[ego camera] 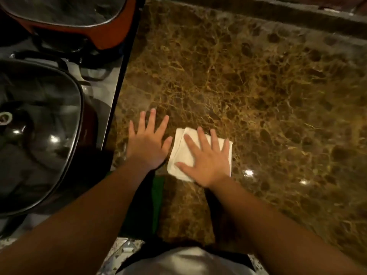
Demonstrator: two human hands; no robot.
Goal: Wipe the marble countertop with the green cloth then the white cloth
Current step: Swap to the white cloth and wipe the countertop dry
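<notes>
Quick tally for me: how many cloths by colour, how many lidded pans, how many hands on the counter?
White cloth: 1, under the right hand
Green cloth: 1, at the near counter edge, partly hidden by the left forearm
Lidded pans: 2, the near pan and the far pan
Hands: 2, counting the left hand
Total: 6

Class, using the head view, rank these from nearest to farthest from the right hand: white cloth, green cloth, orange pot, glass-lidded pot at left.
1. white cloth, directly under the right hand.
2. green cloth, just below-left, at the counter's near edge.
3. glass-lidded pot, far left on the stove.
4. orange pot, top left.
</notes>
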